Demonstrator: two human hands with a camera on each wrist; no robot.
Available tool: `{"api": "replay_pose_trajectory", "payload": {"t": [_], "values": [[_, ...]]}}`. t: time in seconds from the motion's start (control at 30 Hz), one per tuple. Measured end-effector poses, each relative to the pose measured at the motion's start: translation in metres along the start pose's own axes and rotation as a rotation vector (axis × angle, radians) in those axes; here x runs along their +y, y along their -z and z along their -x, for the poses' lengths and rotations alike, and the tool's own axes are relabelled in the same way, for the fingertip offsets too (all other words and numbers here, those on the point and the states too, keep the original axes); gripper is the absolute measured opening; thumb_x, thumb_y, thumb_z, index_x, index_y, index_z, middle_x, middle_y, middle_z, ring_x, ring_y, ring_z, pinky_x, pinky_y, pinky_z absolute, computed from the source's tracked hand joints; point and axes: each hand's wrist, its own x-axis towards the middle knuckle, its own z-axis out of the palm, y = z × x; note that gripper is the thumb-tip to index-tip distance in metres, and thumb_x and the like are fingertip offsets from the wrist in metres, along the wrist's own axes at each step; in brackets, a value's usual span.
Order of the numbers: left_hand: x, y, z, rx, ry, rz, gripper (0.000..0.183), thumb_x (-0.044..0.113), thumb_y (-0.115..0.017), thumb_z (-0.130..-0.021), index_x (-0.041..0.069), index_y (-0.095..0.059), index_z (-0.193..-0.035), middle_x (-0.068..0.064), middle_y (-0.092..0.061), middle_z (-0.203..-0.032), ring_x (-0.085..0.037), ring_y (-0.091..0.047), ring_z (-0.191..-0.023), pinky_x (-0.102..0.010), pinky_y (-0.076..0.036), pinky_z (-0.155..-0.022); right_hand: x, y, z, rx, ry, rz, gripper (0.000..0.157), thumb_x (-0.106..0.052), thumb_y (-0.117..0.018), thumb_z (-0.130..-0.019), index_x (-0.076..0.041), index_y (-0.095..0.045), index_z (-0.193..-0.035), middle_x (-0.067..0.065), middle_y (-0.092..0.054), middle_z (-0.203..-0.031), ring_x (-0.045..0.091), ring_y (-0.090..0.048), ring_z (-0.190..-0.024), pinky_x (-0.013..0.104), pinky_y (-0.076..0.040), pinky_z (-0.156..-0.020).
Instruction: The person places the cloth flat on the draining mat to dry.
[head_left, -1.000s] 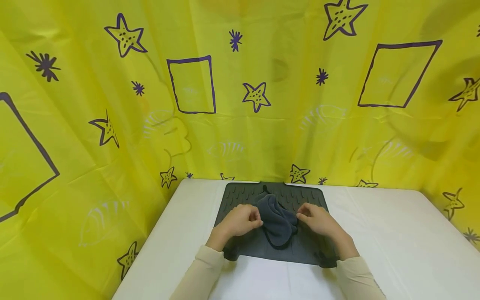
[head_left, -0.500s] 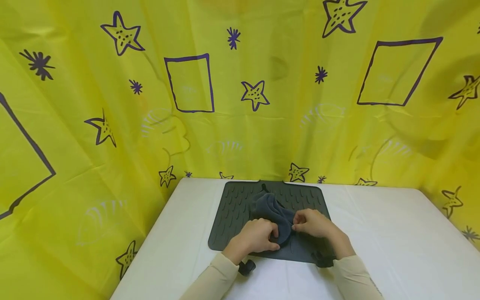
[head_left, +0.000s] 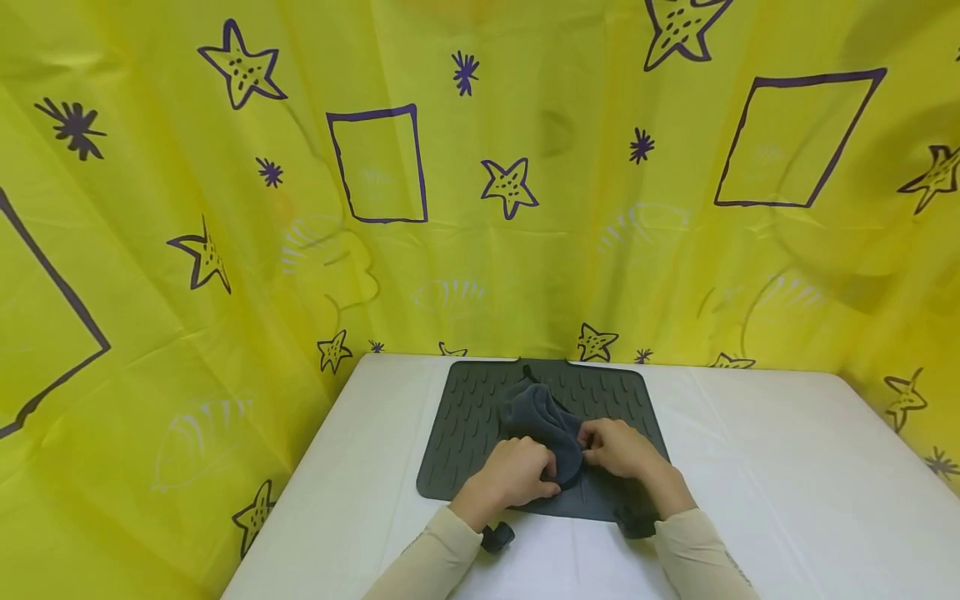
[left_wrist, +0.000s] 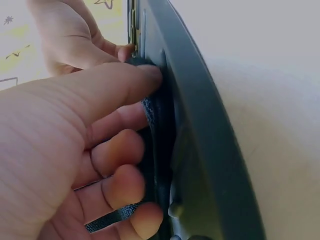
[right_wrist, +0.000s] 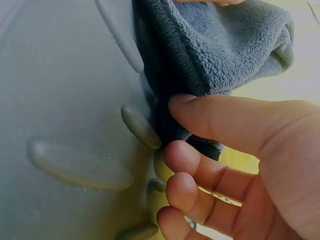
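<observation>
A crumpled blue-grey cloth [head_left: 542, 421] with a dark edging lies on a dark grey ribbed mat [head_left: 467, 425]. At its near left side my left hand [head_left: 517, 469] has thumb and forefinger on the edge; in the left wrist view the cloth's rim passes between them, with the other fingers curled. My right hand [head_left: 621, 448] pinches the cloth's right edge. The right wrist view shows that thumb and forefinger about a dark fold, below the fluffy fabric [right_wrist: 240, 50]. Part of the cloth is hidden behind the left hand.
The mat lies on a white-covered table [head_left: 765, 450], close to its far edge. A yellow curtain [head_left: 480, 250] printed with stars and frames hangs behind and at both sides. A small black loop [head_left: 528, 372] sticks up at the cloth's far end.
My left hand has left the cloth's left side and come right and nearer, to its front edge. My right hand has shifted slightly left, onto the right edge. The cloth's near part is drawn in slightly.
</observation>
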Motion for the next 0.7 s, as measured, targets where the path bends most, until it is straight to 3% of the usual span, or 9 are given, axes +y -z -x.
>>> {"api": "replay_pose_trajectory", "payload": {"t": [0.33,0.5,0.7], "values": [[-0.005,0.002,0.001,0.014,-0.023,0.004,0.016,0.034,-0.080,-0.088,0.024,-0.074,-0.078,0.015,-0.060,-0.067,-0.003,-0.049,-0.059,-0.022,-0.041,-0.055,0.012,0.015,0.003,0.020,0.050,-0.030,0.005,-0.009,-0.074,-0.088,-0.011,-0.071,-0.091,-0.003,-0.058,-0.071,0.014,-0.051,-0.065,0.031,-0.041,-0.060],[-0.016,0.007,0.003,0.027,-0.018,0.053,0.014,0.031,-0.080,-0.089,0.023,-0.074,-0.078,0.015,-0.059,-0.068,-0.003,-0.049,-0.059,-0.022,-0.040,-0.055,0.020,0.028,0.008,0.035,0.049,-0.060,0.005,-0.008,-0.071,-0.091,-0.010,-0.071,-0.096,-0.001,-0.059,-0.072,0.015,-0.050,-0.067,0.032,-0.042,-0.061],[-0.033,0.018,0.005,0.048,0.036,0.101,0.014,0.030,-0.080,-0.089,0.025,-0.073,-0.078,0.015,-0.059,-0.068,-0.004,-0.050,-0.061,-0.023,-0.040,-0.057,0.033,0.043,0.013,0.064,0.017,-0.078,0.010,-0.011,-0.069,-0.093,-0.006,-0.071,-0.102,0.002,-0.060,-0.076,0.017,-0.050,-0.069,0.033,-0.042,-0.061]]}}
